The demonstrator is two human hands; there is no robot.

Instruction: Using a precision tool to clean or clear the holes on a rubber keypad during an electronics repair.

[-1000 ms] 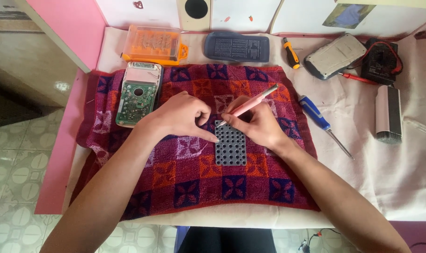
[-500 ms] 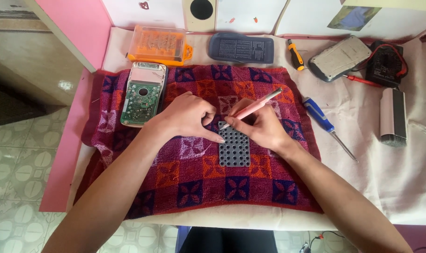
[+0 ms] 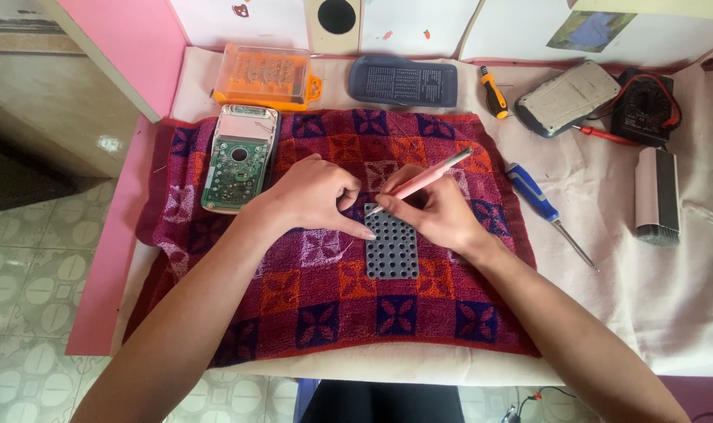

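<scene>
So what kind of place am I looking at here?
Probably a home electronics repair bench: an opened device with a bare circuit board, a blue screwdriver, an orange bit case and a multimeter lie round a patterned towel.

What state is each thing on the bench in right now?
Left hand: steadying the grey keypad mat, which lies flat on the towel.
Right hand: grip closed on the pink tool, tip at the mat.
Circuit board: exposed, face up.
Orange case: closed.
Blue screwdriver: lying unused.
</scene>
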